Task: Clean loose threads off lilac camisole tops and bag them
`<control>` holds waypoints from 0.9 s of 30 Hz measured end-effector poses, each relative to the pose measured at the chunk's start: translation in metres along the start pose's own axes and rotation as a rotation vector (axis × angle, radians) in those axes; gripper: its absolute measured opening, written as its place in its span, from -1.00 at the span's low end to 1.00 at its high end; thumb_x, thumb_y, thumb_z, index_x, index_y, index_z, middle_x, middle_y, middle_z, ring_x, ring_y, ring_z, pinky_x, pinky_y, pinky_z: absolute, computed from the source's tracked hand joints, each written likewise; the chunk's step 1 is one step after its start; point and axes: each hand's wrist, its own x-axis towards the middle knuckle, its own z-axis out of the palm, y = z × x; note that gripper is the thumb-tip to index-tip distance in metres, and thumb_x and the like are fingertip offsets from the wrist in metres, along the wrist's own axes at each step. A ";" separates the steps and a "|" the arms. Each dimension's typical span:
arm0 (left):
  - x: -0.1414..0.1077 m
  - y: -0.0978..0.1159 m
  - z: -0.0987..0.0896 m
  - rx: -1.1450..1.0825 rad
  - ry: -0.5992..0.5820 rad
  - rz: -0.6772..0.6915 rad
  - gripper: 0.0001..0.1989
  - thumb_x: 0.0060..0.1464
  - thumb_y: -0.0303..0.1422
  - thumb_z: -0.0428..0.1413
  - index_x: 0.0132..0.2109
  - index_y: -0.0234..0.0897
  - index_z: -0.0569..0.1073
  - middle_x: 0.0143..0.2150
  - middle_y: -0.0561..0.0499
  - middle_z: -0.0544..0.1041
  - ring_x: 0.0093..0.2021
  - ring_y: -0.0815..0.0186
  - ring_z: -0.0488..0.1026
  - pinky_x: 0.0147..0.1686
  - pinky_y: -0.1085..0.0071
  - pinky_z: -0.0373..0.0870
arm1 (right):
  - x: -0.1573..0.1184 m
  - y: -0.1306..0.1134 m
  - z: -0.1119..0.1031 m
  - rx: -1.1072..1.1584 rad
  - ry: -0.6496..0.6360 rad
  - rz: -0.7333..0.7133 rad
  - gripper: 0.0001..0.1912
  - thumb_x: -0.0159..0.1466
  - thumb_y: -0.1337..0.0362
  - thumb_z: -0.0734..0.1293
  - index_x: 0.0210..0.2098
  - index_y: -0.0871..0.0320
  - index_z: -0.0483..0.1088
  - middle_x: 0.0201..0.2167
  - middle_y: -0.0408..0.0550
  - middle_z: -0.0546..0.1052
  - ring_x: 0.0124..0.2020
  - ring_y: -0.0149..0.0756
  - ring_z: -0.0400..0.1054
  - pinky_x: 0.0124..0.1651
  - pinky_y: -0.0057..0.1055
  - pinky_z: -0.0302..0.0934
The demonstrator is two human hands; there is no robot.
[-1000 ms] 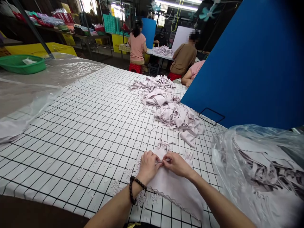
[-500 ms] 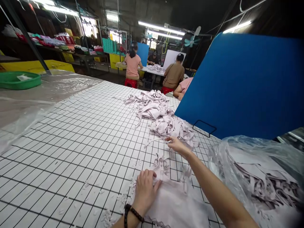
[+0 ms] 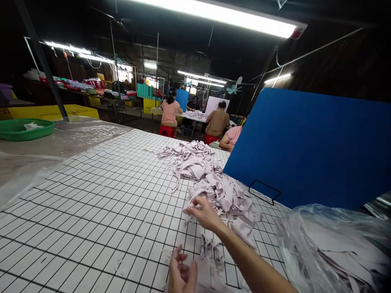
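My right hand (image 3: pixel 204 212) is reaching across the table to the near edge of a heap of pale pinkish fabric pieces (image 3: pixel 226 193). Its fingers are curled around a thin fabric strap (image 3: pixel 190 202) that trails from the heap; the fingertips are a little blurred. Lower down, my left hand (image 3: pixel 181 273) is raised with its fingers apart and nothing in them. Beside it lies a pale fabric piece with straps (image 3: pixel 210 260), partly cut off by the bottom of the view.
A blue panel (image 3: pixel 305 150) leans at the right, with a black wire stand (image 3: pixel 265 192) at its foot. Fabric fills a clear plastic bag (image 3: pixel 293 240) at the right. A green tray (image 3: pixel 39 132) sits far left on the grid-lined table (image 3: pixel 100 207). Several people sit working beyond.
My left hand has lifted off the flat fabric piece and opened. My right hand has moved left along the heap's near edge. The view has tilted up.
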 end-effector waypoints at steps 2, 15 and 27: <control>0.008 0.007 -0.012 -0.115 0.025 -0.041 -0.24 0.07 -0.03 -0.03 0.28 -0.31 -0.08 0.14 -0.27 0.23 -0.08 0.22 0.42 -0.17 0.36 0.41 | -0.026 -0.011 -0.004 0.349 -0.155 -0.067 -0.74 0.19 0.06 0.31 -0.39 0.12 0.25 -0.36 -0.07 0.45 -0.30 -0.26 0.37 -0.23 -0.33 0.24; 0.042 0.075 -0.070 -0.262 -0.224 0.113 -0.61 0.09 -0.08 0.04 -0.12 -0.32 0.43 -0.23 -0.06 0.53 -0.20 0.24 0.46 -0.23 0.37 0.40 | -0.044 -0.046 -0.050 0.852 -0.059 -0.095 -0.69 0.15 0.04 0.34 -0.41 0.09 0.18 -0.56 -0.22 0.22 -0.56 -0.42 0.09 -0.48 -0.46 0.05; 0.037 0.097 -0.075 -0.182 -0.214 0.225 -0.58 -0.01 -0.14 0.17 -0.05 -0.29 0.40 -0.14 -0.10 0.52 -0.16 0.25 0.47 -0.15 0.32 0.41 | -0.037 -0.044 -0.007 0.761 -0.184 -0.137 -0.60 0.15 -0.04 0.33 -0.42 0.10 0.11 -0.55 -0.25 0.23 -0.53 -0.45 0.10 -0.42 -0.47 0.09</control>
